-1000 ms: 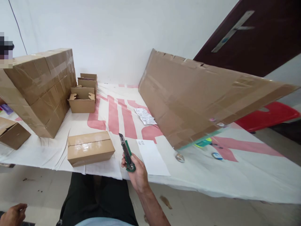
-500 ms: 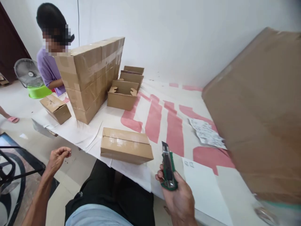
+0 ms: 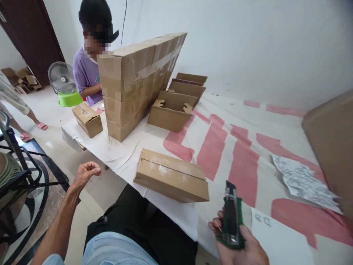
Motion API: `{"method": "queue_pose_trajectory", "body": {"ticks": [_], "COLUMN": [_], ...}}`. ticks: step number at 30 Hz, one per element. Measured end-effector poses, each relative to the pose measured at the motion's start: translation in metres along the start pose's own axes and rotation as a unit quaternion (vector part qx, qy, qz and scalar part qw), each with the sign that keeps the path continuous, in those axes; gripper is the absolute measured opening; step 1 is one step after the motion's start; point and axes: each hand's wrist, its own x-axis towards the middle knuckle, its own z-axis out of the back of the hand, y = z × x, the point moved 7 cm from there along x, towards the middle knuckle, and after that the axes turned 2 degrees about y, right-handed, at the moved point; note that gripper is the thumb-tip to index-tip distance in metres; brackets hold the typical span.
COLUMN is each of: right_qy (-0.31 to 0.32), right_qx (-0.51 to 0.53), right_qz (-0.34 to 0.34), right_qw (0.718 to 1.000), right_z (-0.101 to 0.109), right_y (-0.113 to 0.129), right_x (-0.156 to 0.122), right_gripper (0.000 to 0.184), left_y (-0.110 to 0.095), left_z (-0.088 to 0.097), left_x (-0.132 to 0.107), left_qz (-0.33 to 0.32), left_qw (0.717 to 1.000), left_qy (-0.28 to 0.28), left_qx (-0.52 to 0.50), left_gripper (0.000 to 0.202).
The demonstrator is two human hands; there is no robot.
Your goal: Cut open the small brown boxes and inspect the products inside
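My right hand (image 3: 242,241) is wrapped round a green and black box cutter (image 3: 232,217), its blade end pointing up and away from me, over the table's front edge. My left hand (image 3: 87,175) hangs off the table's front edge, thumb and fingertips pinched together; whether anything small is between them I cannot make out. Between the two hands a closed cardboard box (image 3: 171,176) lies on the cloth along the edge, touched by neither hand. Clear tape shines on its top seam.
A taped stack of cartons (image 3: 135,84) stands before a co-worker in a purple shirt (image 3: 85,75). Open boxes (image 3: 171,116) line its right side; a smaller box (image 3: 87,118) sits left. Papers (image 3: 303,180) and a large carton (image 3: 333,147) occupy the right.
The view has turned left, so the table and boxes appear further right. More floor and another person's legs show at the left. Both hands keep their grips.
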Motion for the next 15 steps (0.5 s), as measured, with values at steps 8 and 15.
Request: {"method": "queue_pose_trajectory", "body": {"ticks": [8,15], "right_qy": [-0.070,-0.037], "right_qx": [-0.240,-0.447], "right_qz": [0.116,0.300], "right_qw": [0.961,0.842], "right_z": [0.012,0.004], "right_y": [0.005,0.003], "right_x": [0.022,0.042], "right_gripper": [0.051,0.057], "left_y": [-0.037,-0.028], "left_z": [-0.044,-0.143], "left_x": [-0.001,0.032], "left_qz": [-0.157,-0.174], "left_qw": [0.974,0.947], "left_qy": [0.103,0.267], "left_qx": [0.125,0.032], "left_gripper": [0.019,0.106]}}
